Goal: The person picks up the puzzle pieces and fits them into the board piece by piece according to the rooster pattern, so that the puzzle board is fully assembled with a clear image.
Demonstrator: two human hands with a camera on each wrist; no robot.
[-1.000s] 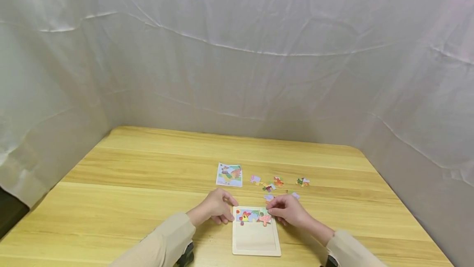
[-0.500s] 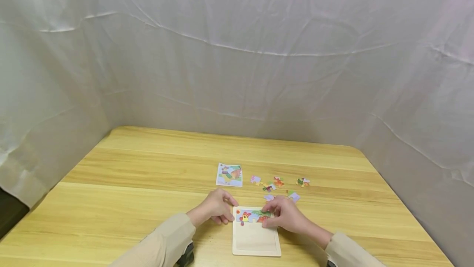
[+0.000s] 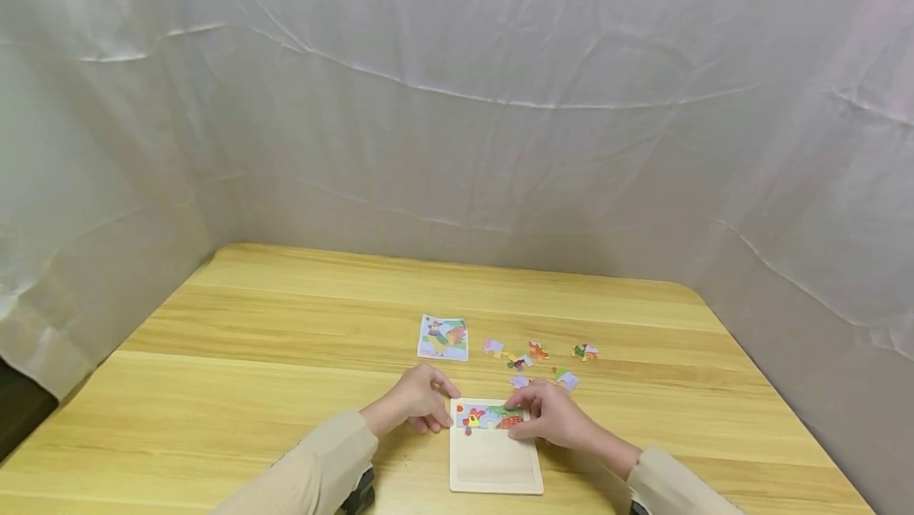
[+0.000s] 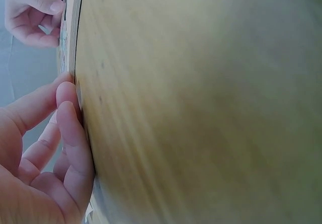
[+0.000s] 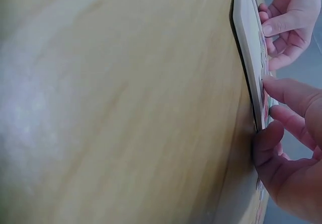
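A pale wooden puzzle tray [image 3: 496,463] lies before me, its far strip filled with picture pieces that show a yellow and red bird [image 3: 472,418]. My left hand [image 3: 420,398] rests its fingertips against the tray's left edge, near the far corner. Over the tray's far right part is my right hand [image 3: 555,416], thumb and forefinger spread apart and pressing on the pieces there. A red spotted puzzle piece [image 3: 510,422] shows between those fingertips, with green above it. The right wrist view has the right thumb [image 5: 289,94] on the tray's surface and other fingers at its side.
Several loose puzzle pieces [image 3: 537,351] lie beyond the tray to the right, one [image 3: 567,378] just behind my right hand. A square picture card [image 3: 443,338] lies beyond my left hand. The wooden table [image 3: 286,324] ends at a hanging grey cloth [image 3: 457,166].
My right hand has shifted slightly left over the tray. The green and red pieces, askew earlier, now sit within the filled strip. My left hand has stayed at the tray's edge.
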